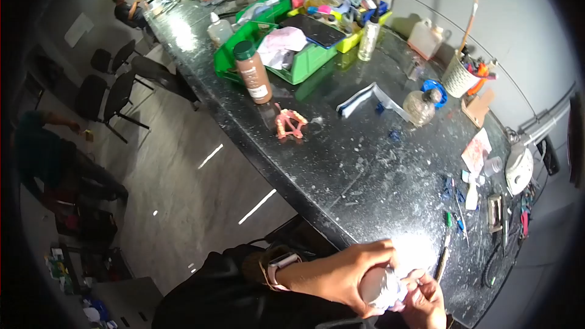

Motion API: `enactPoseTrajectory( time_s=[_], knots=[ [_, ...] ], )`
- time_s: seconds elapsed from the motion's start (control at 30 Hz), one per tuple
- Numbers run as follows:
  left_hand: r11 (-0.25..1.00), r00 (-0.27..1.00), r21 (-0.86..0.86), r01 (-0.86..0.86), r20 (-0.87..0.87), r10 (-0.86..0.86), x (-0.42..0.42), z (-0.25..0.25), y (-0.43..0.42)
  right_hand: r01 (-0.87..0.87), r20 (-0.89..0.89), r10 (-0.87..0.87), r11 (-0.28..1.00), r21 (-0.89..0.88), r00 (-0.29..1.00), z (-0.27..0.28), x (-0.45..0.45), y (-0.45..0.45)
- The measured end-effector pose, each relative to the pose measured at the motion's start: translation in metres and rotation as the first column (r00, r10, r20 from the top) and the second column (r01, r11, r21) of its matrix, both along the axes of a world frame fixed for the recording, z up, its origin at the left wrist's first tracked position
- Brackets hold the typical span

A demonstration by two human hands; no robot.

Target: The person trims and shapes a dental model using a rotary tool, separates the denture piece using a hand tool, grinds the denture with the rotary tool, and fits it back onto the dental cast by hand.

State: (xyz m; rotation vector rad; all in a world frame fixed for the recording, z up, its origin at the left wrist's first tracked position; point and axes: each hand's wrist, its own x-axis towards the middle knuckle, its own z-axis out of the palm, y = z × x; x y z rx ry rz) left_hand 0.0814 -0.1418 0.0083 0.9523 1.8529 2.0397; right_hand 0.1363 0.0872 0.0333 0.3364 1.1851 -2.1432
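Note:
My left hand, with a watch on the wrist, is closed around a whitish rounded piece near the front edge of the bench. The fingers of my right hand are bent and pressed against the right side of the same piece. Bright glare and the fingers hide much of it, so I cannot tell exactly what it is. Just beyond the right hand lies a thin dark-handled tool. Farther off, a pink denture piece with teeth rests on the black bench.
A brown bottle with a green cap stands beside green bins on the bench. A round glass bottle, a white cup of tools and small hand tools line the right side. Chairs and two people are at left.

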Motion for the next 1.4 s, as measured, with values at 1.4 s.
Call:
enactPoseTrajectory(
  time_s=[1.4],
  knots=[
    [0.969,0.921,-0.082,-0.235,-0.339,0.195,-0.059,0.007,0.099,0.658,-0.783,-0.043,0.572,0.489,0.62,-0.04,-0.074,0.074]
  ],
)
